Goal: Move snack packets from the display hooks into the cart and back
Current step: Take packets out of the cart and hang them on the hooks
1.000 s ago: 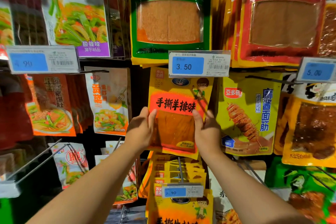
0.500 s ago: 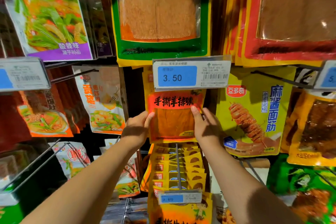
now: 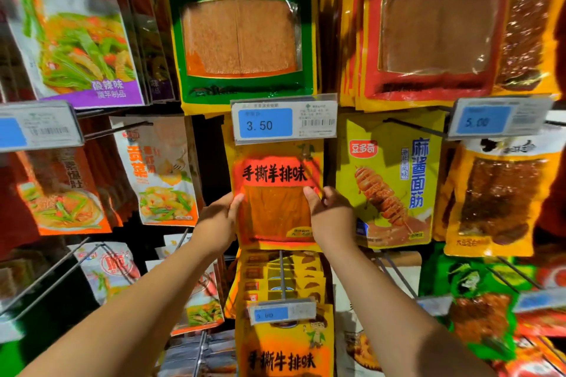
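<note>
Both of my hands are up at the snack wall, clamped on one yellow packet [image 3: 275,193] with a red band of black characters across its front. My left hand [image 3: 219,220] pinches its left edge, thumb on the front face at the clear window, the other fingers hidden behind. My right hand [image 3: 329,217] grips the right edge the same way, thumb flat on the front, knuckles curled around the side. The two hands are apart, with the width of the packet between them.

The packet hangs upright in the middle column of the display, its top tucked behind the price tag reading 3.50 [image 3: 284,121]. Whether its hole is actually on the hook [image 3: 312,168] I cannot tell, since the tag covers that part and the frame is a little smeared there.

Directly above it hangs a green-bordered packet [image 3: 240,27] with a large window. To its right is a yellow packet with a skewer picture [image 3: 389,180], just beside my right hand. Further right an orange packet of dark strips [image 3: 496,199] hangs under a tag marked 5.00 [image 3: 493,121]. To the left of my left hand, across a dark gap, hangs a pale packet showing a vegetable dish [image 3: 159,174].

Below the one I hold, a row of similar yellow packets [image 3: 281,278] sits stacked along a lower peg, with a small blue tag [image 3: 281,312] at its tip. My forearms come up from the bottom corners of the view.
</note>
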A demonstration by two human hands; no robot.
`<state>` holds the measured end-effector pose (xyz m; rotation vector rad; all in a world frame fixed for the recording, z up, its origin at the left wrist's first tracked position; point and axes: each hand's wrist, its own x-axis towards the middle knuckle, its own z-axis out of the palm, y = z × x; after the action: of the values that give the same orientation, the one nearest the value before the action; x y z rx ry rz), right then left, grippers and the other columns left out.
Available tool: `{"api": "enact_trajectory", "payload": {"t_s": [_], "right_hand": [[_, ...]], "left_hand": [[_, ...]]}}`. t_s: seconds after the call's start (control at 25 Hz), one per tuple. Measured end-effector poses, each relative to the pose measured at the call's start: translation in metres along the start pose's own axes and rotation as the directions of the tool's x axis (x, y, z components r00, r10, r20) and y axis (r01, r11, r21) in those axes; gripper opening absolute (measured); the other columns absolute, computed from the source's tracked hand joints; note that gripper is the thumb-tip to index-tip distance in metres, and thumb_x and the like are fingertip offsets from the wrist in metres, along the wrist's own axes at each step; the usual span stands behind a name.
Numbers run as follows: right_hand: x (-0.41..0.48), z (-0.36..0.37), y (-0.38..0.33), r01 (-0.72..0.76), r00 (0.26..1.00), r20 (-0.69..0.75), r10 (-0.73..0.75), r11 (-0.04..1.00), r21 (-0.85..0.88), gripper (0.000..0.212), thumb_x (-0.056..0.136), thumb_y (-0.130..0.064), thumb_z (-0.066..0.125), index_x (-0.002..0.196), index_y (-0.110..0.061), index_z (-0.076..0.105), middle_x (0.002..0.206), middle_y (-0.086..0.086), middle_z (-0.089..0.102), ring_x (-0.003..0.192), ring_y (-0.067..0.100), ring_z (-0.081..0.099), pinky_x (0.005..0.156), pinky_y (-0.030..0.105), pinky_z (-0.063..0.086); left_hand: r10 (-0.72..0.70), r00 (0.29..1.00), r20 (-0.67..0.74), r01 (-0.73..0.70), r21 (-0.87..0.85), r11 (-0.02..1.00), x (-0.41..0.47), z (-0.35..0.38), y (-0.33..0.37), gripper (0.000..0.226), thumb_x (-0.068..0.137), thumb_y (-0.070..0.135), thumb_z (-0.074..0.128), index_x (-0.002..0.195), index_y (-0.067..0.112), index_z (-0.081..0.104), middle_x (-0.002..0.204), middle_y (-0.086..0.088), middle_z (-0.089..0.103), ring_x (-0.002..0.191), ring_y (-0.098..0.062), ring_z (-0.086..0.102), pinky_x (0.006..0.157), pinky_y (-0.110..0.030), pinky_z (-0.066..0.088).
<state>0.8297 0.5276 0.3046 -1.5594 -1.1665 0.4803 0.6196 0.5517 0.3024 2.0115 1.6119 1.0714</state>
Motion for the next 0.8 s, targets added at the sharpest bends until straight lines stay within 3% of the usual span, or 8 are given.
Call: {"api": "enact_trajectory", "payload": {"t_s": [0.12, 0.2, 0.28, 0.36, 0.44, 0.6, 0.68, 0.8], "right_hand": [[-0.022, -0.023, -0.001, 0.06, 0.997, -0.045, -0.059, 0.998, 0.024, 0.031, 0.093, -0.049, 0.066, 0.107, -0.021, 0.063, 0.1, 0.003, 0.07, 0.098, 0.028, 0.067, 0.074, 0.033, 0.05], [-0.042, -0.041, 0.0, 0.131, 0.982, -0.131, -0.138, 0.99, -0.059, 0.035, 0.092, -0.049, 0.066, 0.11, -0.021, 0.055, 0.107, 0.0, 0.062, 0.101, 0.025, 0.063, 0.075, 0.035, 0.048], [-0.069, -0.056, -0.003, 0.25, 0.959, -0.139, -0.248, 0.968, -0.005, 0.039, 0.094, -0.047, 0.064, 0.123, -0.023, 0.054, 0.121, -0.009, 0.053, 0.111, 0.02, 0.06, 0.085, 0.036, 0.053], [-0.099, -0.063, -0.012, 0.37, 0.929, -0.014, -0.371, 0.921, 0.125, 0.029, 0.096, -0.042, 0.063, 0.121, -0.029, 0.059, 0.12, -0.024, 0.05, 0.116, 0.01, 0.059, 0.093, 0.027, 0.053], [-0.129, -0.065, -0.027, 0.431, 0.877, 0.148, -0.457, 0.885, 0.177, 0.03, 0.095, -0.045, 0.057, 0.118, -0.028, 0.063, 0.122, -0.025, 0.054, 0.119, 0.0, 0.056, 0.097, 0.021, 0.048], [-0.215, -0.037, -0.062, 0.455, 0.726, 0.429, -0.538, 0.843, 0.287, 0.036, 0.09, -0.05, 0.051, 0.121, -0.035, 0.062, 0.125, -0.016, 0.058, 0.12, -0.004, 0.053, 0.097, 0.017, 0.044], [-0.269, -0.013, -0.081, 0.474, 0.595, 0.565, -0.572, 0.817, 0.328, 0.034, 0.088, -0.054, 0.049, 0.12, -0.045, 0.058, 0.128, -0.017, 0.057, 0.119, -0.011, 0.049, 0.094, 0.003, 0.035], [-0.344, 0.024, -0.106, 0.539, 0.38, 0.66, -0.648, 0.735, 0.412, 0.037, 0.086, -0.053, 0.051, 0.12, -0.04, 0.058, 0.131, -0.011, 0.057, 0.125, -0.002, 0.05, 0.1, 0.005, 0.031]], "left_hand": [[-0.027, 0.999, -0.024, 0.03, 0.144, 0.989, -0.011, -0.012, 0.01, 0.034, 0.11, 0.041, 0.039, 0.093, 0.019, 0.059, 0.087, -0.006, 0.062, 0.096, -0.037, 0.065, 0.075, -0.04, 0.047], [-0.051, 0.998, -0.033, 0.057, 0.206, 0.977, -0.027, -0.022, 0.02, 0.039, 0.108, 0.041, 0.044, 0.128, 0.009, 0.057, 0.115, -0.019, 0.064, 0.112, -0.042, 0.061, 0.086, -0.045, 0.049], [-0.051, 0.992, -0.115, 0.074, 0.21, 0.975, -0.054, -0.031, 0.025, 0.057, 0.106, 0.038, 0.051, 0.151, 0.005, 0.041, 0.136, -0.028, 0.054, 0.126, -0.044, 0.053, 0.098, -0.048, 0.045], [0.033, 0.984, -0.176, 0.0, 0.185, 0.983, -0.093, -0.048, 0.029, 0.056, 0.104, 0.032, 0.058, 0.152, 0.007, 0.042, 0.151, -0.022, 0.043, 0.139, -0.038, 0.044, 0.11, -0.045, 0.039], [0.143, 0.98, -0.137, -0.12, 0.167, 0.979, -0.136, -0.071, 0.028, 0.049, 0.102, 0.029, 0.06, 0.147, 0.01, 0.05, 0.155, -0.013, 0.04, 0.145, -0.027, 0.039, 0.116, -0.038, 0.036], [0.114, 0.984, -0.136, -0.089, 0.181, 0.98, -0.266, -0.148, -0.002, 0.043, 0.104, 0.04, 0.055, 0.137, 0.014, 0.061, 0.15, 0.0, 0.051, 0.141, -0.014, 0.045, 0.114, -0.026, 0.034], [0.033, 0.982, -0.185, 0.01, 0.226, 0.974, -0.346, -0.192, -0.02, 0.047, 0.1, 0.042, 0.054, 0.136, 0.012, 0.062, 0.148, 0.0, 0.054, 0.141, -0.011, 0.047, 0.116, -0.023, 0.034], [-0.126, 0.943, -0.31, 0.22, 0.294, 0.93, -0.456, -0.249, -0.041, 0.046, 0.1, 0.038, 0.056, 0.134, 0.008, 0.063, 0.143, -0.002, 0.057, 0.136, -0.011, 0.05, 0.116, -0.02, 0.033]]}}
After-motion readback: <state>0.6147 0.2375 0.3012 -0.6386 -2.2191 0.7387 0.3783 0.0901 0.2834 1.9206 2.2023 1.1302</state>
